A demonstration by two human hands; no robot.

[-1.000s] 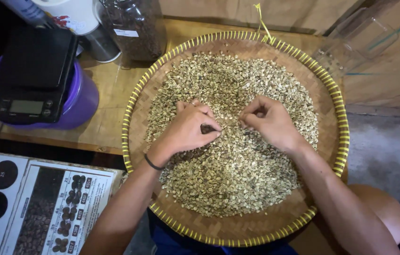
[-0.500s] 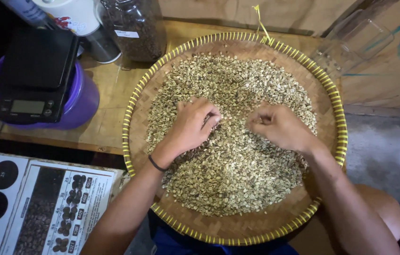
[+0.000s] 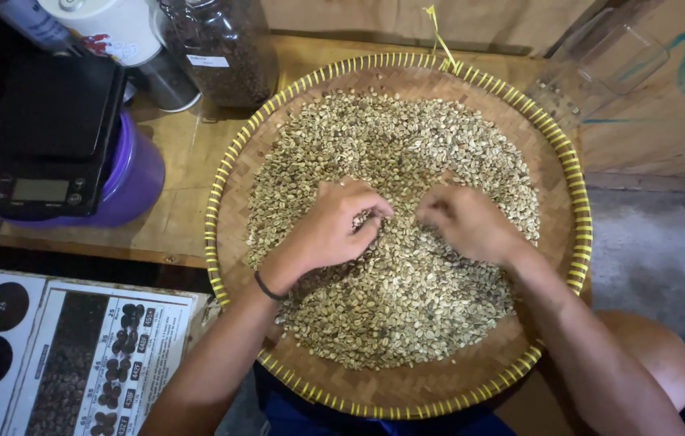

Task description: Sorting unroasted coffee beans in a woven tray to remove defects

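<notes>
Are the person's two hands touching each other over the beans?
Apart. The head view shows a strip of pale beans between the left hand and right hand.

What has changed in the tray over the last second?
The right hand has slid a little right and toward the person across the beans. The left hand has curled its fingers, with a few beans showing between fingertips. The woven tray, scale and jar stayed put.
</notes>
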